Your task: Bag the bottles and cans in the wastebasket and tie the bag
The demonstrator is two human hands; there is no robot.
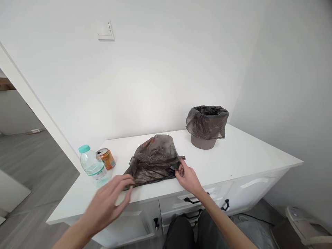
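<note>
A thin black plastic bag point(155, 155) lies on the white cabinet top, with something orange showing faintly through its upper left part. My right hand point(186, 176) pinches the bag's right edge between thumb and fingers. At the bag's lower left corner is my left hand point(110, 200), slightly blurred, its thumb and fingers apart and the fingertips beside the plastic; no grip shows. A clear bottle with a turquoise cap point(91, 162) stands at the left, and an orange drink can point(107, 159) is just behind it.
A small brown bin point(203, 142) lined with a black bag stands at the back right of the cabinet top point(249, 152). Black-handled drawers and doors are below the front edge. A wall rises behind, and a grey and white appliance point(306, 224) is at the lower right.
</note>
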